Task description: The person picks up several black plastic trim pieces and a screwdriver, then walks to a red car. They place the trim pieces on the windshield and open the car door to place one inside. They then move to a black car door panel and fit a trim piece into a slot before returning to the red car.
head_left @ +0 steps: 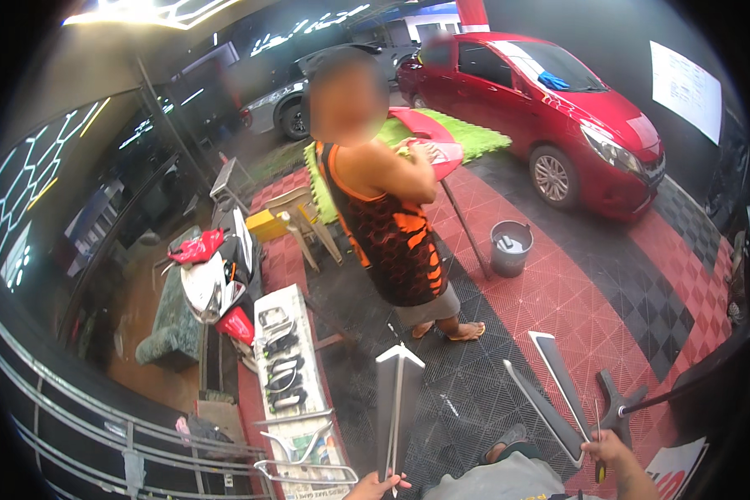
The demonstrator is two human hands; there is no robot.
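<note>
Left hand (pixel 379 485): wrapped low round dark, pale-edged panels (pixel 387 400), seemingly keeping the pair together.
Right hand (pixel 612 450): well apart, curled round two similar strips (pixel 544 411) and a screwdriver (pixel 600 472); the low grip probably lets the strips splay.
White worktop (pixel 284 298): black parts (pixel 287 373) laid in a row, probably to stay separate.

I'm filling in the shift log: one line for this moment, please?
left hand: long dark trim | right hand: two dark strips, yellow-handled tool | co-worker: at red panel
</note>
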